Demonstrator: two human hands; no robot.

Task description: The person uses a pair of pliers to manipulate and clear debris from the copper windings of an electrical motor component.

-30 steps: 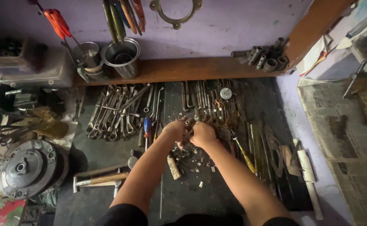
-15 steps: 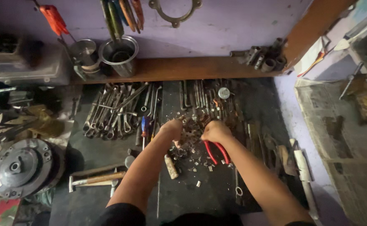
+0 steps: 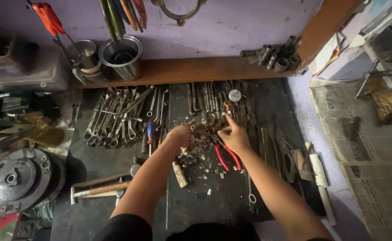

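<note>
Both hands over a pile of small metal parts (image 3: 202, 134) mid-bench on the dark mat (image 3: 182, 205). Left hand (image 3: 179, 136) curled, fingers down in the pile's left edge; what it pinches, cannot tell. Right hand (image 3: 234, 136) at pile's right edge, index finger stretched out far-left, other fingers loosely bent, grip unclear. Red-handled pliers (image 3: 226, 157) lie just under right hand. Row of wrenches (image 3: 120, 118) far left. Hammer (image 3: 98, 190) near left.

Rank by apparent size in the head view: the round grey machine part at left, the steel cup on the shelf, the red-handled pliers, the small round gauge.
1. Round grey machine part, though it lies nearer the camera.
2. Steel cup.
3. Red-handled pliers, close to the cup, partly hidden by the right hand.
4. Small round gauge.
</note>
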